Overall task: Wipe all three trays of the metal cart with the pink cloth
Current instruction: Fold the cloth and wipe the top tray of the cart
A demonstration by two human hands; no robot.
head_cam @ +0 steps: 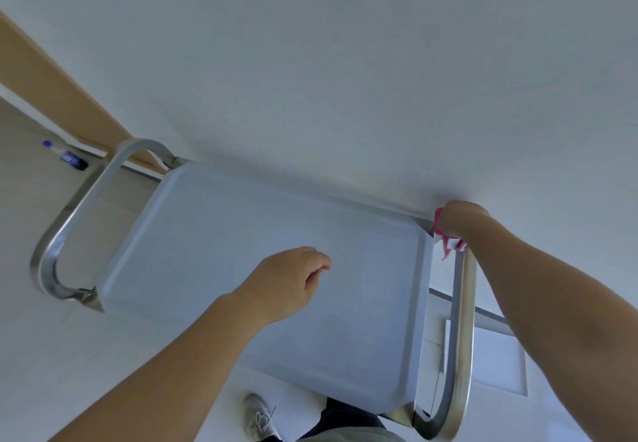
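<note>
The metal cart's top tray fills the middle of the head view, pale and shiny, seen from above. My right hand is closed on the pink cloth at the tray's far right corner, where the right handle bar meets it. Bits of cloth hang below my fist. My left hand hovers over the tray's middle with fingers loosely curled and nothing in it. The lower trays are hidden under the top one.
The cart stands against a white wall. Its left handle loop sticks out over the floor. A blue-capped bottle lies on the floor at the left by a wooden door frame. My shoe shows below the tray.
</note>
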